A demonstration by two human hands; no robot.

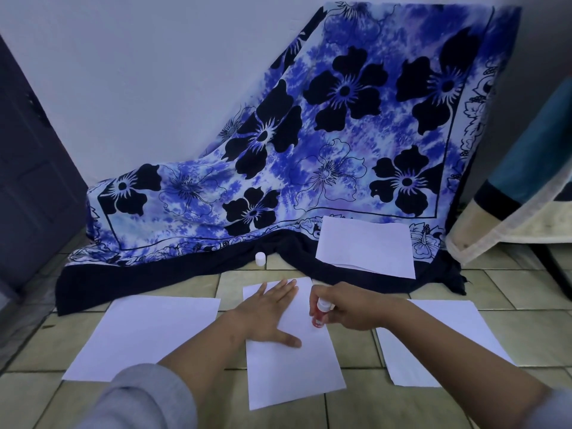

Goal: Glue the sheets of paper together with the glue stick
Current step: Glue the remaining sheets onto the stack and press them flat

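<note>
Glue stick (318, 318), cap (260, 259) off, is gripped tip-down by the right hand (351, 308) over the middle sheet (294, 373), which the flat left hand (268, 315) presses.

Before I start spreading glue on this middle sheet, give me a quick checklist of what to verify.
1. Cap off: ok, the white cap stands on the floor by the floral cloth.
2. Middle sheet steadied: ok, the left hand lies flat on it.
3. Glue stick gripped: ok, the right hand holds it over the sheet.
4. Glue end touching the paper: cannot tell.
5. Next sheets handy: ok, the left sheet and the right sheet lie beside it.
</note>
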